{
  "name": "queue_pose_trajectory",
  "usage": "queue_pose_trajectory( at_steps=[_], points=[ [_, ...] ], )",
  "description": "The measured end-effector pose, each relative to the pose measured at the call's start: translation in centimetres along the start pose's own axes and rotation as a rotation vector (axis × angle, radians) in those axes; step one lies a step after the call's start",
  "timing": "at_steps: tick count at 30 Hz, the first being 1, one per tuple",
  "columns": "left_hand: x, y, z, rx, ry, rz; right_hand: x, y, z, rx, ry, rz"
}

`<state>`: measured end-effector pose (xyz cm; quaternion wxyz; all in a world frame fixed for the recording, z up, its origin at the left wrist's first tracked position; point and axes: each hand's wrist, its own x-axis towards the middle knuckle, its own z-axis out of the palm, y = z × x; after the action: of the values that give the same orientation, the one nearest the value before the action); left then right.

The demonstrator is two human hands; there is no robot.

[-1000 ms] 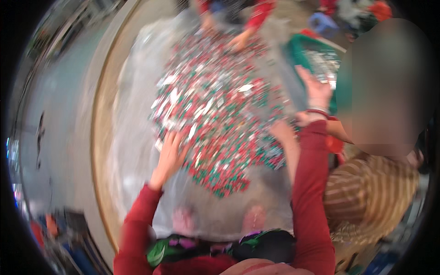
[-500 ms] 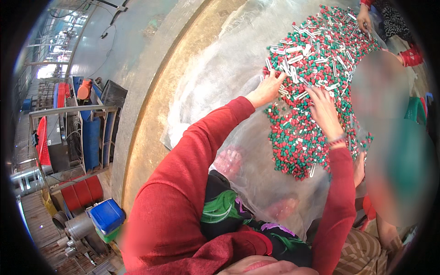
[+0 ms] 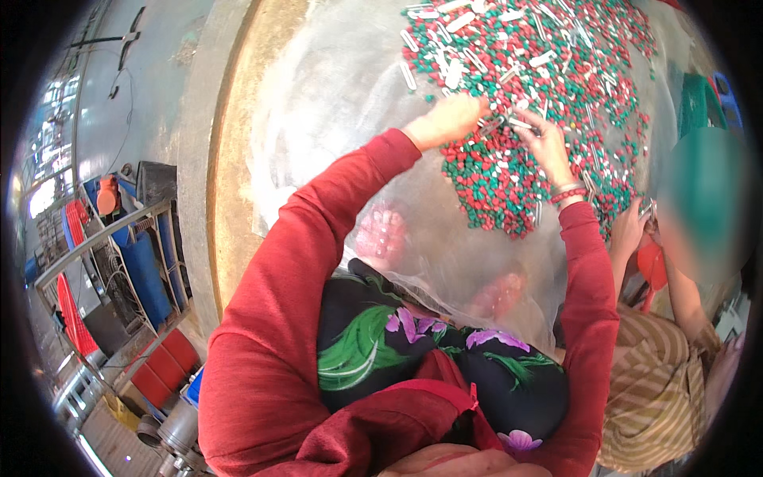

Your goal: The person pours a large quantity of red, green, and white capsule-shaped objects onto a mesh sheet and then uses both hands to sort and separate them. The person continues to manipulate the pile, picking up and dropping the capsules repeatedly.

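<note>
A wide heap of small red and green pieces (image 3: 497, 195) lies on clear plastic sheeting, with white and long narrow pieces mixed in. Over the near left part of the heap, my left hand (image 3: 451, 121) is closed, its fingertips pressed together; what they pinch is too small to make out. Close by on its right, my right hand (image 3: 547, 151) grips a narrow white strip (image 3: 520, 123) between thumb and fingers, its tip pointing toward the left hand. More white strips (image 3: 454, 73) are scattered beyond both hands.
The clear plastic sheet (image 3: 318, 103) covers my feet. At right, a co-worker's hands (image 3: 628, 230) hold a small thing by the heap's edge. A green basket (image 3: 698, 103) stands far right. Left are a concrete ledge (image 3: 211, 151), a metal rack (image 3: 103, 230) and a red drum (image 3: 165, 366).
My view has shifted, so the heap sits higher and further left. Both hands have come closer together. My left fingers have closed, and a white strip now shows in my right hand.
</note>
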<state>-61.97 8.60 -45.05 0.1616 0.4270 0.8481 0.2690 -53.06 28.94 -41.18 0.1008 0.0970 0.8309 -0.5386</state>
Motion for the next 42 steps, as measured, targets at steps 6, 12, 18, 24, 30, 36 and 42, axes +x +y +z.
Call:
queue_pose_trajectory(
  at_steps=[6, 12, 18, 24, 30, 36, 42],
  points=[
    [-0.8, 1.6, -2.9, 0.123, -0.141, -0.123, -5.9, -2.2, -2.0, 0.367, 0.184, 0.317],
    [0.5, 2.1, 0.1, 0.079, -0.049, 0.018, -14.0, 8.5, -2.0, -0.681, 0.003, 0.326],
    [2.2, 4.0, 2.4, 0.086, -0.149, 0.158, -11.7, 6.2, 3.3, -0.513, 0.056, 0.13],
    [1.3, 2.1, 1.9, -0.355, -0.415, -0.018, -8.1, 3.5, 6.4, -0.297, 0.16, 0.082],
    [-1.4, 1.5, -2.8, -1.051, -0.551, -0.301, -6.0, 0.5, 5.3, 0.462, 0.084, 0.117],
    [-3.4, -1.1, -5.9, -0.276, -0.273, -0.15, -5.1, -0.1, 0.3, -0.18, 0.127, 0.074],
    [-1.0, 1.2, -6.5, -0.515, -0.401, -0.128, -0.5, 2.8, 0.0, -0.605, 0.289, -0.267]
  ],
)
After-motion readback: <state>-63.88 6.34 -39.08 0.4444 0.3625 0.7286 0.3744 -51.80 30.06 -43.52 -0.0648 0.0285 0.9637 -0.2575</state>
